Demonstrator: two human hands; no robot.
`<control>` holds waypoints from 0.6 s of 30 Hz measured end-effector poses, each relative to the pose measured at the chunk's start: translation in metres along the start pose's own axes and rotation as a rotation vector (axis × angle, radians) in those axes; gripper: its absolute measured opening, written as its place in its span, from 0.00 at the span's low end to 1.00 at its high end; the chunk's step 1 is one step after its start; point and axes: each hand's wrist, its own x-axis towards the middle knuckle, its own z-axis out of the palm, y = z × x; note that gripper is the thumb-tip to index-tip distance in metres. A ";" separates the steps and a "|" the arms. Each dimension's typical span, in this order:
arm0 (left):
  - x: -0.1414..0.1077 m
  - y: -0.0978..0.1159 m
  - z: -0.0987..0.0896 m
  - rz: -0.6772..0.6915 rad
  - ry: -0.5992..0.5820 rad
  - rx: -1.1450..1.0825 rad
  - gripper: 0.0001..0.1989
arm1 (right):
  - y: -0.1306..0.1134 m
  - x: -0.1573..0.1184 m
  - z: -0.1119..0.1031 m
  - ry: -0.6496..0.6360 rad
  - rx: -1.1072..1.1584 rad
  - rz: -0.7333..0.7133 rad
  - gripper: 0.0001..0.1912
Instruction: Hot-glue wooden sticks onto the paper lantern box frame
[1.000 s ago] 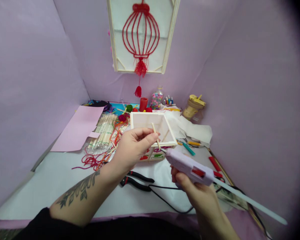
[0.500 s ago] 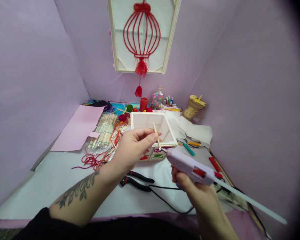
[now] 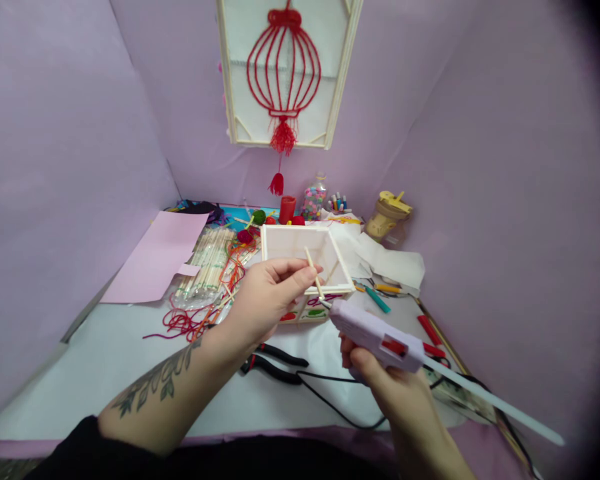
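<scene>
Between the thumb and fingers of my left hand [image 3: 275,290] is a short thin wooden stick [image 3: 309,259], tilted with its lower end toward me. My right hand [image 3: 387,377] is wrapped round a lilac hot glue gun [image 3: 370,332], with a long white glue stick [image 3: 500,403] jutting from its back. The gun's metal nozzle is at the stick's lower end, where a small pale blob shows; I cannot tell whether they touch. Just behind my left hand stands an open-topped white box [image 3: 341,257] with a stick frame and coloured decorations on its front, partly hidden by the hand.
Black-handled pliers [image 3: 280,363] and a black cord [image 3: 340,407] lie in front. At left are bagged wooden sticks [image 3: 207,263], red yarn [image 3: 180,320] and pink paper [image 3: 155,257]. A framed red yarn lantern [image 3: 284,67] hangs above. A yellow-lidded cup [image 3: 387,217] stands back right.
The glue gun has shifted slightly left, its nozzle moving a little under the stick's lower end. My left hand and the stick have barely moved.
</scene>
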 end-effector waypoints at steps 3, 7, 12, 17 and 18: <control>0.001 -0.002 0.000 0.005 -0.009 -0.005 0.13 | 0.000 -0.002 0.001 0.014 0.030 0.003 0.21; 0.004 -0.005 -0.001 -0.007 -0.017 -0.005 0.14 | 0.001 -0.003 0.001 0.019 0.063 -0.028 0.20; 0.004 -0.008 -0.001 -0.035 -0.001 -0.008 0.13 | -0.002 0.000 0.001 0.029 0.087 -0.045 0.21; 0.002 -0.006 0.000 -0.074 -0.012 -0.035 0.12 | 0.000 -0.001 0.001 0.071 0.083 -0.013 0.21; 0.002 -0.006 0.000 -0.082 -0.019 -0.040 0.12 | 0.002 -0.001 0.001 0.074 0.078 -0.008 0.21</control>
